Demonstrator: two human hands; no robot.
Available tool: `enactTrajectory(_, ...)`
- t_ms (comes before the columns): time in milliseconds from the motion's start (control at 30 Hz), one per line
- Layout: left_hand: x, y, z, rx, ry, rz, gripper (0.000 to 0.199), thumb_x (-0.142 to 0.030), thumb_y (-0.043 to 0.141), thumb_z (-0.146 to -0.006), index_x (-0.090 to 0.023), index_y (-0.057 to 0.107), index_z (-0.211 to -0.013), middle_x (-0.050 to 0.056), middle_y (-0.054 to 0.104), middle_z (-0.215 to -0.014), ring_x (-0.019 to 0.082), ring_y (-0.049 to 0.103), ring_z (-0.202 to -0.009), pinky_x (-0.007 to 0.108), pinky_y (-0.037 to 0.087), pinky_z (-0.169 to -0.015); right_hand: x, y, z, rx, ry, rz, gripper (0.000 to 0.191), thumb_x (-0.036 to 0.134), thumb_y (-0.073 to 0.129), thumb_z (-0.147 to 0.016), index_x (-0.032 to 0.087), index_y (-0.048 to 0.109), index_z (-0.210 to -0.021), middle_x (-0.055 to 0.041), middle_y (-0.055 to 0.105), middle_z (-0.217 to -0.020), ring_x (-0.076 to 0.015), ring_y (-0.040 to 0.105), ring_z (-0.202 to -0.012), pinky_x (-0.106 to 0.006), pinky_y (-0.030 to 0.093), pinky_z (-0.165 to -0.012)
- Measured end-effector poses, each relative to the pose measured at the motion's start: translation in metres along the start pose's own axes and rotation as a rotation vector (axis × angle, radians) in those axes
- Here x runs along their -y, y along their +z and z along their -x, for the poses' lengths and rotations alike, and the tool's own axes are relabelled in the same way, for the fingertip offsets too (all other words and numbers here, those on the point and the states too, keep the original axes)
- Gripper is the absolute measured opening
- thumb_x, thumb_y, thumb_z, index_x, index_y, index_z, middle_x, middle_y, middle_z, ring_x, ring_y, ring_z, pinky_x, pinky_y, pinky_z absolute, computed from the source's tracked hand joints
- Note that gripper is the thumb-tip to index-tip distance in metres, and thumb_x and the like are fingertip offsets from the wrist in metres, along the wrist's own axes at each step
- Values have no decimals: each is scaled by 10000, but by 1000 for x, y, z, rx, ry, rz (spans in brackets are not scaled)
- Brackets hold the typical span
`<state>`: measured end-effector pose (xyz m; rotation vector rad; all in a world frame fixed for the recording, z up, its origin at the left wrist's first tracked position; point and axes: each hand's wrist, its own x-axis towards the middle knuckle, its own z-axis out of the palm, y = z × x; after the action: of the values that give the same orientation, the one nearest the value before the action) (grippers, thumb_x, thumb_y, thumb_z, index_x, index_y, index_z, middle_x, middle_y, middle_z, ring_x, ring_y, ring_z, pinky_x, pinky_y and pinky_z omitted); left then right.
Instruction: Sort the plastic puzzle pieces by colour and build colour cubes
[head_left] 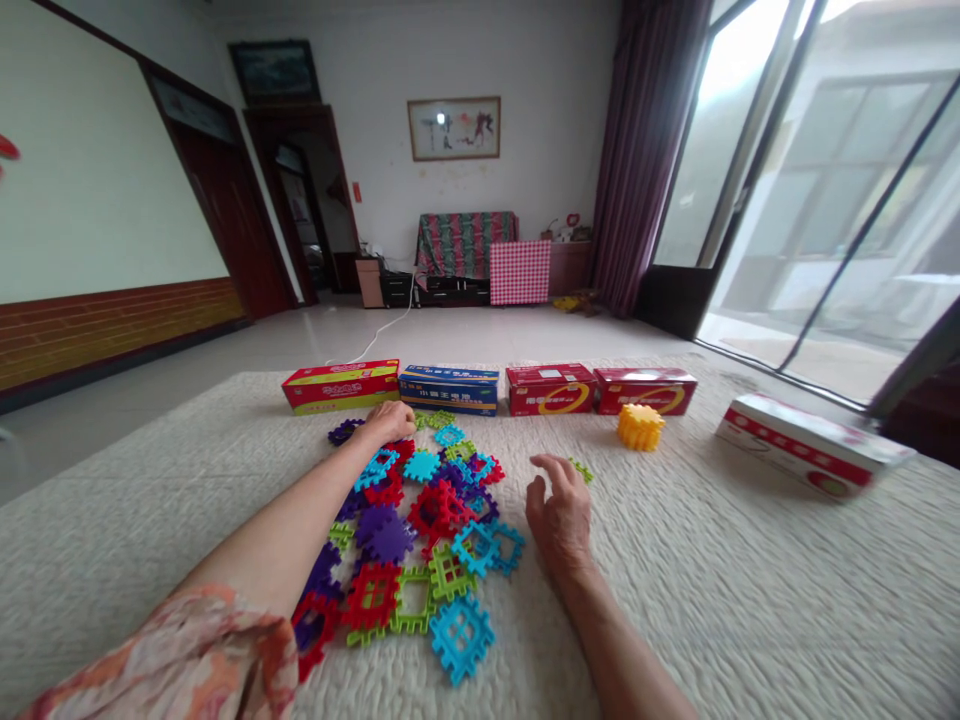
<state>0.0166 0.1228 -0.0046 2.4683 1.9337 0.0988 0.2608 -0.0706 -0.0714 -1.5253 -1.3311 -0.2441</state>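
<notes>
My left hand (390,421) reaches to the far side of a pile of toothed plastic building pieces. Its fingers are curled down and close together beside a green piece (439,420); what is under them is hidden. To the right of the pile, my right hand (561,508) hovers with bent fingers apart and nothing visible in them. A small green piece (581,470) lies just beyond that hand, partly covered by it. The pile mixes a purple solid piece (384,534), a red window-pattern piece (373,594), a blue window-pattern piece (462,637) and several others.
A stack of yellow pieces (640,428) stands to the right. Along the back sit a red-yellow box (341,387), a blue box (448,390) and two red boxes (551,390). A white-red box (814,445) lies far right. Everything rests on a quilted cream cover (750,580).
</notes>
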Motion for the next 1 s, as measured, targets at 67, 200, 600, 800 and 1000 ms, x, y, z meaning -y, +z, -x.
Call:
enactTrajectory(67, -3, 1, 1, 18, -15, -5, 276, -282, 577, -688, -275, 743, -908, 38, 722, -1033, 228, 639, -999, 250, 471, -796, -5, -3, -4, -121, 8, 55, 303, 129, 448, -760, 164, 620, -1006, -103, 627, -1084, -228, 551, -1023, -383, 396, -924)
enactTrajectory(200, -8, 3, -1, 60, -71, -20, 292, -259, 631, -640, -253, 744, -909, 69, 715, -1044, 252, 647, -981, 277, 484, -786, -16, -8, -8, -116, 189, 238, 395, 174, 487, -735, 139, 578, -1117, -161, 543, -1240, -301, 483, -1142, -458, 370, -938)
enactTrajectory(600, -5, 14, -16, 59, -132, -37, 334, -284, 627, -636, -242, 719, -954, 85, 703, -1074, 258, 639, -1000, 284, 494, -781, -13, -12, -8, 225, 349, 375, 441, 166, 496, -747, 153, 552, -1184, -114, 580, -1211, -260, 515, -1111, -377, 321, -931)
enactTrajectory(800, -1, 17, -29, 73, -159, -51, 479, -283, 657, -561, -234, 696, -1036, 97, 697, -1096, 292, 639, -1014, 304, 505, -768, -11, -12, -8, 213, 357, 386, 432, 191, 522, -755, 158, 561, -1183, -121, 536, -1285, -267, 482, -1167, -371, 298, -967)
enactTrajectory(1000, 5, 19, -46, 135, -172, -38, 500, -307, 678, -510, -190, 707, -996, 135, 711, -1025, 323, 649, -984, 314, 510, -733, -8, -12, -9, 238, 357, 390, 437, 195, 521, -753, 162, 559, -1187, -136, 529, -1292, -279, 481, -1172, -388, 288, -967)
